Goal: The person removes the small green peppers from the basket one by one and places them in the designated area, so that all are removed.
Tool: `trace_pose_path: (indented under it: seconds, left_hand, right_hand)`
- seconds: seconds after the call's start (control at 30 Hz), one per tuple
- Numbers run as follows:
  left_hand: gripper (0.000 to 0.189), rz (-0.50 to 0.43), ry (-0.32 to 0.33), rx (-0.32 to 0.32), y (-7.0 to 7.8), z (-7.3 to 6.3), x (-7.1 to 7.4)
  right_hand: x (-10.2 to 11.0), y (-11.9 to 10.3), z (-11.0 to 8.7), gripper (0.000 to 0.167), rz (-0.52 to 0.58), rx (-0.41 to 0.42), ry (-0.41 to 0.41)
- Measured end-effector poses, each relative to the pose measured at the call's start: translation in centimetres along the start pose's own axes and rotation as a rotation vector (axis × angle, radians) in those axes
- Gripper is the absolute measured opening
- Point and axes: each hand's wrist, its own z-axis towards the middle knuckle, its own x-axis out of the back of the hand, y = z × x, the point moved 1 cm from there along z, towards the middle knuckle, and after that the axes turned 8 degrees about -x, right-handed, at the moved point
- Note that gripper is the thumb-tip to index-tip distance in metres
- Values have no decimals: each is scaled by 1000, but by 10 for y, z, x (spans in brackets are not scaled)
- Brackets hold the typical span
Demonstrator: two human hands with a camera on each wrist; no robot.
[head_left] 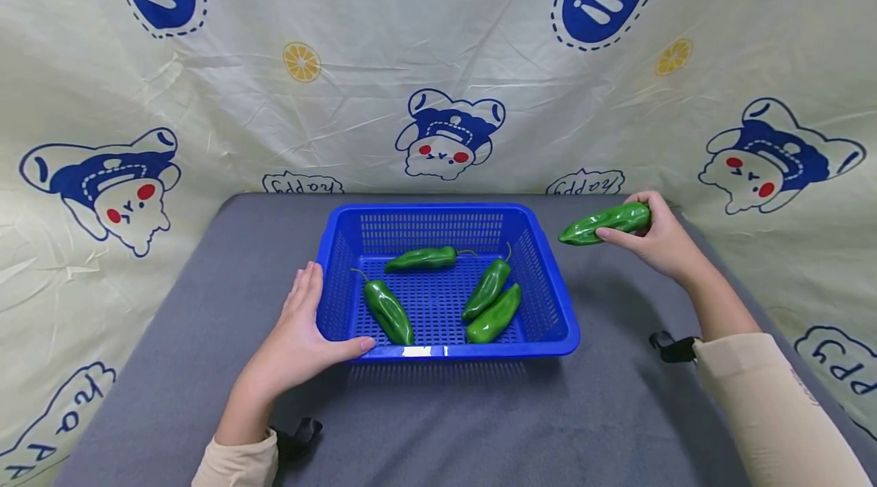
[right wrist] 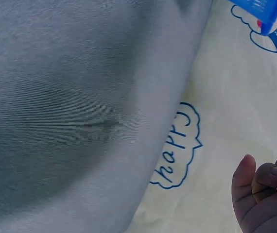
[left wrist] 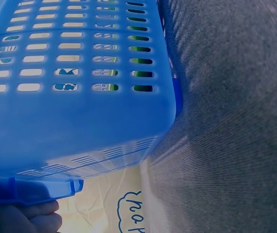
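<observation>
A blue plastic basket (head_left: 438, 351) with slotted walls stands in the middle of the table. My left hand (head_left: 294, 335) holds its front left corner, thumb over the front rim and fingers along the left side. Several green peppers lie inside: one at the left (head_left: 388, 312), one across the back (head_left: 421, 259) and a pair side by side at the right (head_left: 495, 314). To the right of the basket, my right hand (head_left: 663, 242) grips another green pepper (head_left: 589, 229) above the table, its tip pointing toward the basket. That pepper is out of sight in the right wrist view.
Grey cloth covers the table (head_left: 226, 319). A printed cream sheet (head_left: 438, 38) hangs behind it and continues down both sides. Black straps (head_left: 674, 348) show at both wrists, close to the beige sleeves (head_left: 760, 388).
</observation>
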Motion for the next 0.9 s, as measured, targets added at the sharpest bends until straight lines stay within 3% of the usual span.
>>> trace_pose_path:
  seconds: [0.2,0.63,0.9]
  left_hand:
    - [135,-12,-2,-11,0,1,-1]
    - [134,0,-8,6,1,-1,1]
    - [135,6,-9,10,1,0,1]
  right_hand:
    - [-8,21,4,66,-10,-24,-49]
    - [-34,45,12,73,-52,-60,-165]
    - [-44,54,15,76,-163,-82,-201]
